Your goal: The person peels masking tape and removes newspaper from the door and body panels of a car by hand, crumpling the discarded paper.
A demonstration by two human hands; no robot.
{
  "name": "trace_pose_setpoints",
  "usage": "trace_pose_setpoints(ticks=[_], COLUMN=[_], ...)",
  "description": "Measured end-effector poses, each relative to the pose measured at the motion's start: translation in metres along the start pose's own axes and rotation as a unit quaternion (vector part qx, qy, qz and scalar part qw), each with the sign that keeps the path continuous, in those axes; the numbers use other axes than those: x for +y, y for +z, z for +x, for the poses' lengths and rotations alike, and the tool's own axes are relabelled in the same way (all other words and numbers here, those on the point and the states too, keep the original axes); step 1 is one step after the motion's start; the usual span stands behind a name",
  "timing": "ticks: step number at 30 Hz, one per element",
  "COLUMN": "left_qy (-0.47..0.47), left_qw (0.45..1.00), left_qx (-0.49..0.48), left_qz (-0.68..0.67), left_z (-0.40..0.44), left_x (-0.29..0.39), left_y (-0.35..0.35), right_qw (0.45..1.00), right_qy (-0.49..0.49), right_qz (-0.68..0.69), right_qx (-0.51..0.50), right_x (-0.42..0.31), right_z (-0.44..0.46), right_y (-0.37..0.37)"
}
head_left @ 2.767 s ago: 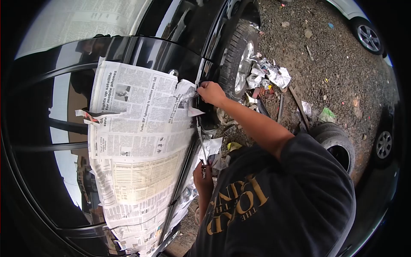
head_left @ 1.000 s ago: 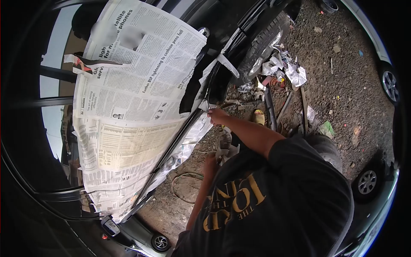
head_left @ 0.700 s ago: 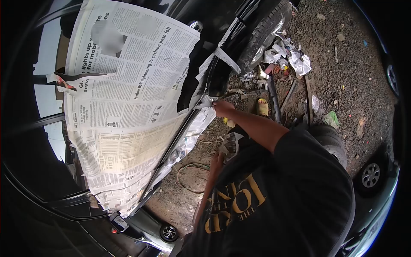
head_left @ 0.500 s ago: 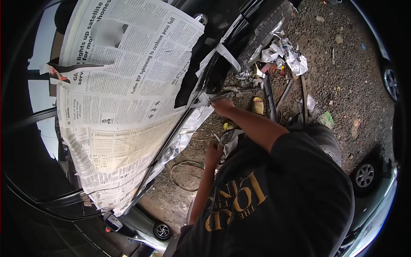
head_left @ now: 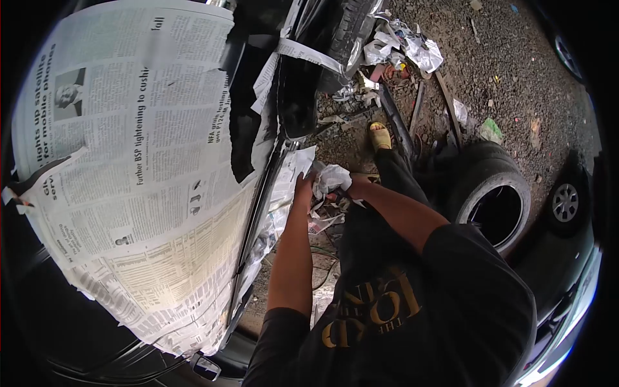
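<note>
Crumpled white paper [head_left: 332, 178] is between my two hands, low beside the black car's side. My left hand [head_left: 304, 188] grips its left side, fingers partly hidden. My right hand [head_left: 358, 185] is closed on its right side. Printed newspaper [head_left: 145, 135] covers much of the car panel to the left, with a torn, ragged right edge and black bodywork showing beyond it. A narrow paper strip [head_left: 309, 53] crosses the dark gap near the wheel. More paper [head_left: 284, 187] hangs along the lower edge, next to my left hand.
A car wheel [head_left: 348, 42] stands at the top, with crumpled paper litter [head_left: 422, 53] beside it. Loose tires [head_left: 493, 193] lie to the right. Dark strips [head_left: 396, 119] and wood [head_left: 448, 106] rest on gravel. A yellow slipper [head_left: 380, 137] shows below the litter.
My right hand has left the car's edge and moved down to the crumpled paper. My left hand has risen to meet it. The view has shifted, bringing the newspapered panel closer.
</note>
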State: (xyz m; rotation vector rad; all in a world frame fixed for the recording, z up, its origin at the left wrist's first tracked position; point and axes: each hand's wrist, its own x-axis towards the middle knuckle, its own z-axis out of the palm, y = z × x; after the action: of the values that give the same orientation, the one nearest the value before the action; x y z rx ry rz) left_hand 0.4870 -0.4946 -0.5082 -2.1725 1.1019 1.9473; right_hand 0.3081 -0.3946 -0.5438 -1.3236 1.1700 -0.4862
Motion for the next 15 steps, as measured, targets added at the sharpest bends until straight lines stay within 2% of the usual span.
trace_pose_setpoints(ticks=[2, 3, 4, 5, 6, 8, 9, 11, 12, 13, 15], left_qy=[-0.008, 0.052, 0.012, -0.009, -0.032, -0.076, -0.095, 0.085, 0.178, 0.121, 0.085], left_qw=[0.995, 0.984, 0.979, 0.962, 0.940, 0.980, 0.983, 0.986, 0.970, 0.990, 0.990], left_qx=[-0.026, -0.095, -0.132, -0.153, -0.171, -0.164, -0.156, -0.125, -0.106, -0.061, -0.112], left_qz=[0.096, 0.144, 0.156, 0.225, 0.292, 0.084, -0.022, 0.076, 0.124, 0.044, 0.025], left_z=[-0.007, -0.005, -0.040, -0.026, -0.015, -0.021, -0.026, -0.062, -0.079, -0.089, -0.112], left_x=[0.006, 0.000, 0.026, 0.010, -0.012, -0.039, -0.048, -0.038, -0.032, -0.038, -0.042], left_y=[0.019, 0.023, 0.038, 0.038, 0.036, 0.042, 0.044, 0.048, 0.048, 0.047, 0.043], right_qw=[0.985, 0.978, 0.972, 0.965, 0.977, 0.957, 0.956, 0.958, 0.961, 0.935, 0.921], right_qy=[-0.145, -0.177, -0.203, -0.229, -0.175, -0.070, -0.062, -0.034, -0.015, -0.066, -0.093], right_qz=[-0.003, -0.014, -0.023, -0.033, 0.073, 0.280, 0.286, 0.281, 0.270, 0.347, 0.376], right_qx=[0.092, 0.108, 0.119, 0.125, 0.092, 0.027, 0.005, -0.041, -0.063, -0.028, -0.030], right_x=[0.005, 0.008, 0.014, 0.019, 0.026, 0.041, 0.036, 0.030, 0.029, 0.032, 0.047], right_z=[-0.017, -0.025, -0.030, -0.035, -0.041, -0.047, -0.051, -0.060, -0.064, -0.070, -0.075], right_y=[0.017, 0.025, 0.030, 0.034, 0.042, 0.052, 0.052, 0.055, 0.058, 0.073, 0.099])
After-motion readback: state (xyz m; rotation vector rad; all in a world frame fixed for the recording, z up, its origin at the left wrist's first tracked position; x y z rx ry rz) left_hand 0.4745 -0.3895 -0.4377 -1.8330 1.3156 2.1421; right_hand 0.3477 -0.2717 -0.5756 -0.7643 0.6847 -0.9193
